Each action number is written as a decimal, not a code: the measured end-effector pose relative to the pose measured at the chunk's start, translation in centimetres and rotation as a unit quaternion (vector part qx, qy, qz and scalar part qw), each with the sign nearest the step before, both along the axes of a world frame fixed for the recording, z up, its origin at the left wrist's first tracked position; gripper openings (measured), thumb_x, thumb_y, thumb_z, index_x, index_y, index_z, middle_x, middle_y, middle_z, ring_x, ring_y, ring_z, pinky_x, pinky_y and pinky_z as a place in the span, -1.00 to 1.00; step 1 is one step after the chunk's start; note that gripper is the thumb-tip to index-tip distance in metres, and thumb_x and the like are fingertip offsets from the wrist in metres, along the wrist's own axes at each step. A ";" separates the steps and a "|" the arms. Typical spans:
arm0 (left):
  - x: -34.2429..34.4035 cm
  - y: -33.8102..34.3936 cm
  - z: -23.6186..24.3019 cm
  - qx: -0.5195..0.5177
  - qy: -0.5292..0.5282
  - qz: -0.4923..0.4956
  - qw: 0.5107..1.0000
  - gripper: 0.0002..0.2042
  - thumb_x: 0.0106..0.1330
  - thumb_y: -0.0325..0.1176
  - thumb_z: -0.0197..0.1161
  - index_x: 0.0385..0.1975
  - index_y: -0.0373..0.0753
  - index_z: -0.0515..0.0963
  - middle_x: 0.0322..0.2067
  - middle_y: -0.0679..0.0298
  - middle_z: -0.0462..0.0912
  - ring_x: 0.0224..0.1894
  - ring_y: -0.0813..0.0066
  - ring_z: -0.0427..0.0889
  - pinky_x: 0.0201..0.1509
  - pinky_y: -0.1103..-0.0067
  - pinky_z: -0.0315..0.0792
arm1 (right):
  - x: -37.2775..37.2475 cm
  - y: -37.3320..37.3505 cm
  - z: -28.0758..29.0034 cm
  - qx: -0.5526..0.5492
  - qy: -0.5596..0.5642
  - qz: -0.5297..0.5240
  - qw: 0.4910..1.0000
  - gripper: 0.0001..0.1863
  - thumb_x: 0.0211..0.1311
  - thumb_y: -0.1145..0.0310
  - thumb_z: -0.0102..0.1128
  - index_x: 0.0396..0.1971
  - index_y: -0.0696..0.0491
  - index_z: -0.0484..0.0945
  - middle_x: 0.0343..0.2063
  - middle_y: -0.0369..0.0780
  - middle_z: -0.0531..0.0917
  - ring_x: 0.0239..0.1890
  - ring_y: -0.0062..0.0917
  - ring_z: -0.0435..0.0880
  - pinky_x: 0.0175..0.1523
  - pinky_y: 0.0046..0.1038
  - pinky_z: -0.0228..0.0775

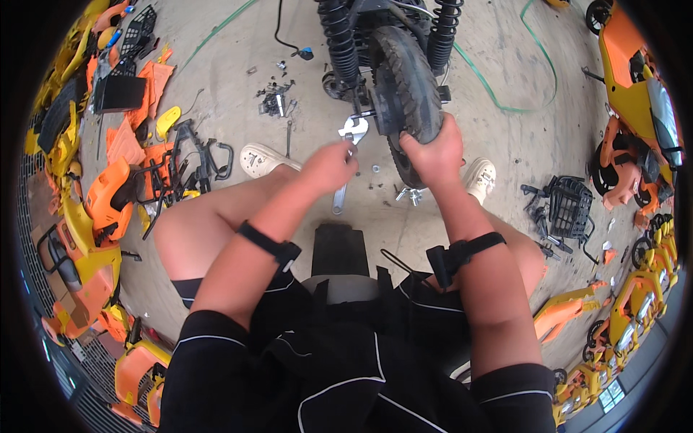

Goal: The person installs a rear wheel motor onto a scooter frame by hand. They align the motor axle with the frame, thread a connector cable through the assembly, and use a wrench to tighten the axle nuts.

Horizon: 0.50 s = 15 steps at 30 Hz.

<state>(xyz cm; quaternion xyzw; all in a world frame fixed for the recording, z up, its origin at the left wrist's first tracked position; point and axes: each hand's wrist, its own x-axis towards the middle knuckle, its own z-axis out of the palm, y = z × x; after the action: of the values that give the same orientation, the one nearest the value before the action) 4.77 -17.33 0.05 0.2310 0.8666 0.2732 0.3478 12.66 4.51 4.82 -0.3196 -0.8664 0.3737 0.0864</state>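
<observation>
My left hand (330,167) is closed, fingers curled, around a silver adjustable wrench (338,200). Its wide jaw sticks out above my fingers, close to the wheel's axle end, and the handle shows below. A small dark part by my fingertips is too small to name. My right hand (434,153) grips the lower right of a black knobby tyre (408,79), thumb on the tread. This wheel sits between two black coil springs (337,36) of a vehicle in front of me.
Small bolts and fittings (276,99) lie on the concrete, with a spanner (289,138) near my left shoe. Metal pieces (409,195) lie below the tyre. Black frames (195,155) and orange panels are at left, a black basket (570,198) at right. Yellow-orange scooters (632,94) line the right side.
</observation>
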 end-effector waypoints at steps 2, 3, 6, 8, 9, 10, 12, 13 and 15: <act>2.2 1.2 -6.0 -0.092 -0.004 -0.085 0.992 -0.65 0.26 -0.32 0.12 0.03 -0.19 0.58 -0.17 -0.01 0.70 -0.12 -0.01 0.68 0.01 0.25 0.53 | -0.1 0.1 -0.2 0.007 0.010 -0.004 1.000 -0.26 -0.23 0.12 0.47 -0.05 0.28 0.47 -0.18 0.08 0.60 -0.03 -0.05 0.56 0.09 -0.18 0.43; 3.5 1.7 -8.1 -0.114 -0.038 -0.076 0.990 -0.65 0.25 -0.33 0.11 0.02 -0.20 0.58 -0.17 -0.03 0.70 -0.11 -0.02 0.68 0.03 0.24 0.53 | -0.1 0.3 -0.4 0.007 0.020 -0.004 1.000 -0.27 -0.24 0.12 0.47 -0.06 0.28 0.47 -0.19 0.08 0.59 -0.04 -0.05 0.56 0.08 -0.18 0.44; 7.1 2.6 -13.2 -0.143 -0.086 -0.019 0.986 -0.66 0.24 -0.31 0.12 0.00 -0.22 0.58 -0.17 -0.05 0.70 -0.08 -0.01 0.68 0.05 0.25 0.53 | 0.2 0.8 -0.6 -0.003 0.029 0.002 1.000 -0.29 -0.25 0.17 0.46 -0.06 0.27 0.46 -0.22 0.07 0.58 -0.07 -0.04 0.55 0.05 -0.17 0.43; 9.6 2.3 -16.7 -0.129 -0.099 0.070 0.984 -0.68 0.24 -0.29 0.14 -0.04 -0.23 0.59 -0.17 -0.07 0.69 -0.06 -0.03 0.67 0.04 0.25 0.53 | 0.1 0.4 -0.6 0.012 0.033 0.005 0.999 -0.30 -0.24 0.18 0.46 -0.07 0.27 0.46 -0.20 0.06 0.59 -0.09 -0.07 0.57 0.05 -0.18 0.42; 11.0 2.0 -18.8 -0.111 -0.104 0.132 0.980 -0.70 0.23 -0.28 0.15 -0.07 -0.22 0.59 -0.17 -0.10 0.69 -0.06 -0.05 0.66 0.04 0.23 0.53 | 0.1 0.2 -0.7 0.019 0.036 0.009 0.999 -0.31 -0.23 0.19 0.47 -0.08 0.26 0.46 -0.19 0.06 0.59 -0.09 -0.08 0.59 0.05 -0.19 0.41; 11.5 2.7 -19.4 -0.090 -0.109 0.190 0.972 -0.71 0.23 -0.27 0.17 -0.10 -0.21 0.59 -0.18 -0.12 0.68 -0.05 -0.08 0.66 0.04 0.21 0.53 | 0.1 0.3 -0.8 0.023 0.043 0.017 0.999 -0.32 -0.23 0.21 0.47 -0.07 0.26 0.45 -0.17 0.05 0.59 -0.08 -0.09 0.58 0.06 -0.20 0.40; 12.1 3.5 -20.8 -0.096 -0.109 0.232 0.962 -0.72 0.24 -0.26 0.17 -0.11 -0.24 0.59 -0.19 -0.12 0.68 -0.06 -0.09 0.66 0.03 0.21 0.53 | 0.0 0.2 -0.9 0.003 0.036 0.012 0.999 -0.32 -0.23 0.23 0.48 -0.07 0.26 0.44 -0.17 0.05 0.58 -0.09 -0.09 0.58 0.06 -0.20 0.40; 12.3 4.0 -21.1 -0.100 -0.111 0.252 0.956 -0.72 0.24 -0.26 0.17 -0.12 -0.25 0.59 -0.20 -0.12 0.69 -0.07 -0.10 0.66 0.03 0.21 0.53 | 0.2 0.2 -1.1 -0.007 0.032 0.008 0.999 -0.32 -0.23 0.24 0.48 -0.07 0.26 0.44 -0.16 0.05 0.58 -0.09 -0.10 0.58 0.06 -0.21 0.40; 12.0 4.9 -22.1 -0.113 -0.103 0.282 0.947 -0.71 0.25 -0.25 0.17 -0.12 -0.27 0.59 -0.20 -0.11 0.69 -0.07 -0.10 0.66 0.03 0.22 0.53 | 0.4 0.2 -2.0 0.018 0.032 0.016 0.999 -0.31 -0.21 0.26 0.49 -0.05 0.25 0.42 -0.18 0.02 0.59 -0.11 -0.19 0.61 0.03 -0.25 0.43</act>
<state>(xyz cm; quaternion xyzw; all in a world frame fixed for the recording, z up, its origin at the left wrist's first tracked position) 16.74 -12.41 -22.10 -0.0930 0.8811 0.2827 0.3675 13.05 4.74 2.82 -0.2918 -0.8747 0.3699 0.1141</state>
